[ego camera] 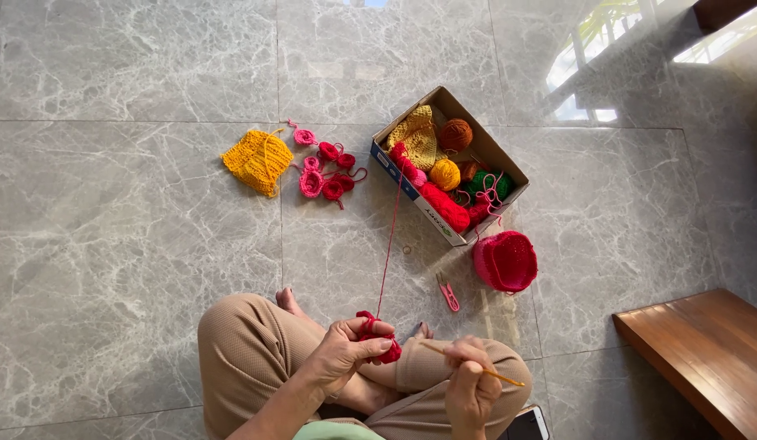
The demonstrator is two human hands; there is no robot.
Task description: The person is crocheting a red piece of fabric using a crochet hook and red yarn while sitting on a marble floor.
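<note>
We sit cross-legged on the marble floor [134, 269]. Our left hand [342, 352] has its fingers closed on a small red crochet piece [378, 336], pinched between thumb and fingertips just above our knees. A red strand [389, 244] runs from the piece up across the floor into the box [394, 167]. Our right hand [469, 389] is closed around a hook [476, 367], a thin yellowish stick that lies slanted, its tip pointing toward the red piece but not touching it.

The cardboard box sits ahead of us, open, and holds yarn balls: orange, yellow, green, red and pink, plus a yellow knitted bit at its far end. Just beside the box's near corner rests a pink basket [506, 261]. Between the basket and our knees lies a pink clipper [448, 292]. Left of the box are several small pink and red flowers [325, 169], clustered together, and further left a yellow knitted square [258, 160]. A phone [528, 425] lies by our right knee. A wooden bench [704, 358] stands at the right, well apart from the yarn.
</note>
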